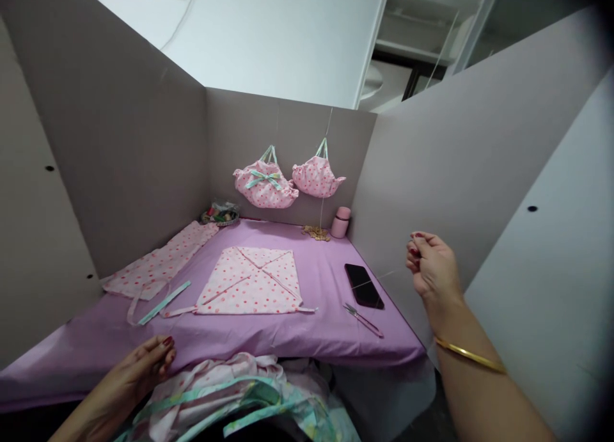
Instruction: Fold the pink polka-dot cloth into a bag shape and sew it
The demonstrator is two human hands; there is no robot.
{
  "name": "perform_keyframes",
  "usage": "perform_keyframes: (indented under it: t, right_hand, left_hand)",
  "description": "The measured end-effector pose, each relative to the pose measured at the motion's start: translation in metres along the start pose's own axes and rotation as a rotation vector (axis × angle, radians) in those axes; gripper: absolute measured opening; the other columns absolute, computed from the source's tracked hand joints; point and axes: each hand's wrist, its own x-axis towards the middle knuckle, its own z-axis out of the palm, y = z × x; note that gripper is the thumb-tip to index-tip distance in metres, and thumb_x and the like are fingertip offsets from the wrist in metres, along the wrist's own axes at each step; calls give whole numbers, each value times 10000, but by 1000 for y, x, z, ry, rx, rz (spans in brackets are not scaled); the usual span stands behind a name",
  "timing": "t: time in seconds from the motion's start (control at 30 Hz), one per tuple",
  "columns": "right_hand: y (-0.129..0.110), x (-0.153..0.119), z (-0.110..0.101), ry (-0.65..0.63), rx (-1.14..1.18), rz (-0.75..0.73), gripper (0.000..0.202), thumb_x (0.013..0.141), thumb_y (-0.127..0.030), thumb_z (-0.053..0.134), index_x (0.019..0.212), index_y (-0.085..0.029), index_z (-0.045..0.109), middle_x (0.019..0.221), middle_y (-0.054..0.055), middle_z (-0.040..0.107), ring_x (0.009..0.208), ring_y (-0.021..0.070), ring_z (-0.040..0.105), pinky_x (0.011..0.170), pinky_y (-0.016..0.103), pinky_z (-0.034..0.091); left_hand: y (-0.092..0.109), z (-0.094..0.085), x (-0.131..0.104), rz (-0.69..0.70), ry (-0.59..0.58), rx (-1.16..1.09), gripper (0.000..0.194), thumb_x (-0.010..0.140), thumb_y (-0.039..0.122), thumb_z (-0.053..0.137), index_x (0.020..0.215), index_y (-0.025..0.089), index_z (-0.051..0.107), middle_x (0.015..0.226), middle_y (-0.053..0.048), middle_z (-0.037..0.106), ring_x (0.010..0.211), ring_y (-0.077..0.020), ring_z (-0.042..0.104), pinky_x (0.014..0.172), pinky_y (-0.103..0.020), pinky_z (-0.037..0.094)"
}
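On the worktop [321, 343]: square dotted panel [254, 295] lies flat, diagonal seam-like lines crossing it, ties at its near corners.
Lap bundle [259, 391]: gathered dotted cloth with mint trim, below the worktop's near edge.
Hanging pieces [266, 197]: two, apparently complete; panel and bundle look unfinished, with a mint strip [165, 302] loose beside the panel.
Right hand [434, 260]: raised; fingers pinched together, seemingly on a thread [384, 276], well apart from the panel.
Left hand [148, 362]: fingers together, beside the bundle; cannot tell whether they grip anything.
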Motion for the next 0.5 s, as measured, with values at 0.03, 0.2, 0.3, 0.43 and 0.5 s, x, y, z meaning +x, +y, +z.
perform_keyframes:
  t: [0.03,0.2,0.3,0.43,0.5]
  right_hand:
    - [1,2,4,11,-3,-8,185,677,-301,645,721,-217,486,451,-89,401,330,35,261,314,144,158]
    - [6,8,23,10,-25,-17,129,680,-269,616,725,-219,506,466,-89,404,337,40,274,308,146,175]
    - [9,9,28,-52,-79,12,115,661,-249,627,716,-187,547,470,-83,412,341,33,285,307,143,188]
    - [6,11,31,-71,-138,-18,98,648,-197,609,706,-172,534,464,-79,417,342,40,302,305,146,201]
    - [-1,12,33,-51,-157,-80,87,659,-183,594,722,-180,533,478,-72,425,353,48,312,307,151,207]
  left_hand:
    - [-1,0,1,11,-26,9,248,617,-2,705,780,155,605,644,17,612,578,-111,600,532,-165,528]
    - [-5,-2,7,79,-191,43,286,563,223,822,703,161,580,585,39,575,487,-57,505,484,-127,450]
    - [-5,-8,8,80,-246,67,301,598,325,802,705,165,571,582,45,556,493,-47,480,501,-126,428]
    - [-5,-15,8,85,-244,82,333,587,361,802,705,169,557,551,61,517,475,-41,443,475,-120,382]
    - [-5,-16,8,93,-253,97,330,601,371,790,701,166,551,554,61,516,476,-42,438,479,-123,375]
